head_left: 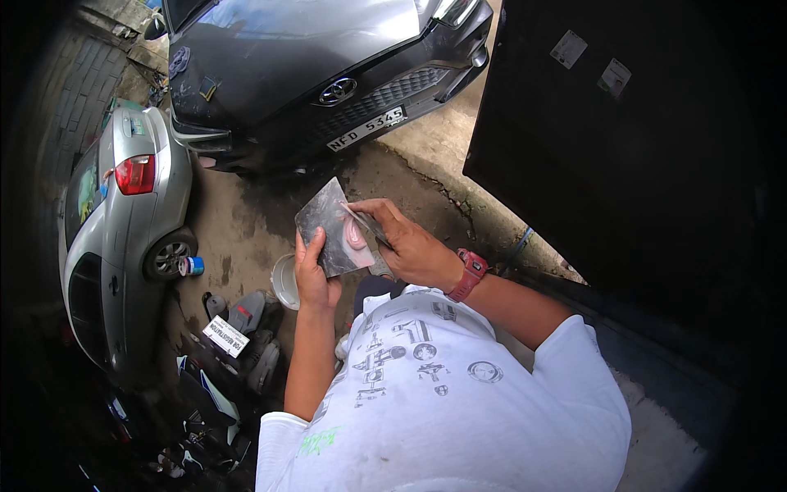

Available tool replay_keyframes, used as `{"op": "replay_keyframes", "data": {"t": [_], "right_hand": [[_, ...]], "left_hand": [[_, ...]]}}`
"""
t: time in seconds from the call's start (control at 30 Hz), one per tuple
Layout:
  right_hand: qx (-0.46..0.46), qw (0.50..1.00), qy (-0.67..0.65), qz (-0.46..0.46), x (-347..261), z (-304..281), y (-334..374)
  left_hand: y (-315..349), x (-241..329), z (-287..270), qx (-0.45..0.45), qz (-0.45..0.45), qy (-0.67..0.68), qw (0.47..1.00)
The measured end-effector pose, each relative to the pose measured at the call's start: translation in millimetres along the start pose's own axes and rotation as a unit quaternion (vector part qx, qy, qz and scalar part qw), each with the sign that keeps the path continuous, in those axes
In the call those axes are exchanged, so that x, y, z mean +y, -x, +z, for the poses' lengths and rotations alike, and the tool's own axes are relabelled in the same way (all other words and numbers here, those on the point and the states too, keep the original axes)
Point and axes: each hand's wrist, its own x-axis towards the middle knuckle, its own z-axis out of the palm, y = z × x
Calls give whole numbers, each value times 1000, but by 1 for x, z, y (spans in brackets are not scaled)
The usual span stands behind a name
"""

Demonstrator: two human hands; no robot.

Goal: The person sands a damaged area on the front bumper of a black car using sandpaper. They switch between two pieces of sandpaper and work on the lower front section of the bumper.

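Gripping flat grey rectangular plate [320, 215] w/ glossy pink paste [355, 234], L hand [312, 271] sits at its 7 o'clock; R hand [410, 246], approx. 3 o'clock, pinches thin dark blade [369, 225]; dark-grey car [279, 70] at plate's 12 o'clock.

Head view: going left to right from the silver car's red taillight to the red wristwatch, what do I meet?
Red taillight → blue can → round pale container → left hand → pink paste on the gray plate → right hand → red wristwatch.
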Motion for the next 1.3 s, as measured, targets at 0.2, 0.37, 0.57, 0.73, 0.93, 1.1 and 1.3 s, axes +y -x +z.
{"op": "replay_keyframes", "data": {"t": [0.2, 0.37, 0.57, 0.73, 0.93, 1.1, 1.3], "right_hand": [[72, 772, -596, 207, -9, 11, 6], [-83, 939, -231, 241, -2, -32, 15], [32, 840, -500, 210, 38, -51, 22], [-7, 943, -241, 232, 45, -46, 27], [90, 916, 382, -81, 2, -13, 8], [-92, 916, 374, -111, -12, 18, 16], [-124, 919, 298, -227, -31, 33, 15]], "left_hand": [[-11, 8, -3, 78, 98, -57, 991], [-11, 18, -1, 64, 104, -37, 992], [10, 16, 1, -123, -115, -35, 985], [5, 17, 3, -95, -57, 34, 993], [6, 0, 5, -81, 4, -167, 983], [-3, -10, -15, 61, 141, -167, 974], [-10, 0, -50, 117, 108, -87, 983]]}}
